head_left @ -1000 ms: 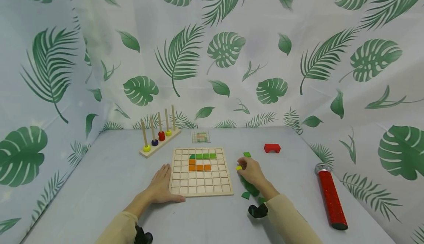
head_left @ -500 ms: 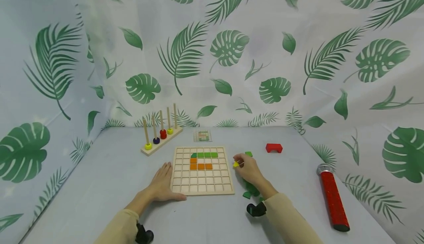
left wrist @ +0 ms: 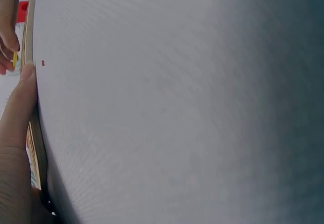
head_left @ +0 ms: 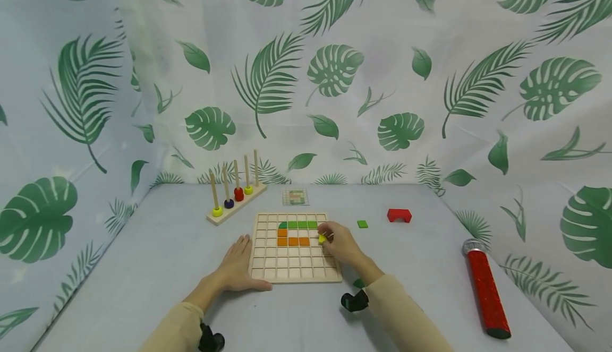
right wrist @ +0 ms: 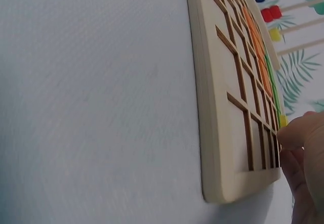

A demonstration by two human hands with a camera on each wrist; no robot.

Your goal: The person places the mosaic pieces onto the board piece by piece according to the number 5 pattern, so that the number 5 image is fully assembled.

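At the back left of the table [head_left: 158, 256], a rack [head_left: 245, 200] carries yellow, dark blue and red rings on its pegs. Nearer, the left hand [head_left: 235, 268] lies flat and wide, fingers stretched along the left side of the board [head_left: 292, 263], thumb against its near edge. Orange tiles [head_left: 293, 241] and green tiles [head_left: 302, 225] sit in the grid, and a card [head_left: 296, 197] lies behind it. Over the board's right part, the yellow tile [head_left: 322, 239] is pinched in the fingertips of the right hand [head_left: 342, 243], held narrow; whether the tile touches the grid cannot be told. Farther right lie a loose green square [head_left: 362, 224], a red block [head_left: 399, 215] and, well apart, a red tube [head_left: 487, 288].
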